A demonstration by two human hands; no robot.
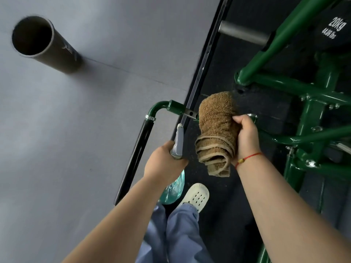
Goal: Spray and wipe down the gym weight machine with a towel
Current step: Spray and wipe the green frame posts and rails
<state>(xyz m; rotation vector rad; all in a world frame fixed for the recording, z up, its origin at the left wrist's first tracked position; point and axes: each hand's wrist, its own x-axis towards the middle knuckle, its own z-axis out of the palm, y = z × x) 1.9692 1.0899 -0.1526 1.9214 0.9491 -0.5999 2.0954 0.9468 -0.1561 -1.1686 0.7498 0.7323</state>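
A green-framed weight machine [284,86] fills the right side, with a green handle bar [161,106] and black grip [138,149] reaching toward me at centre. My left hand [163,164] grips a spray bottle [177,141] by its grey trigger head, nozzle pointing at the handle; the clear teal body [174,188] hangs below my wrist. My right hand [246,135] holds a folded brown towel [217,133] against the handle's right end, which the towel hides.
A 20 kg weight plate [334,33] and a grey steel peg [243,36] sit at the upper right. A dark tube [45,44] stands on the grey floor [76,130] at upper left. My white clog [195,194] rests on the black rubber mat [224,205].
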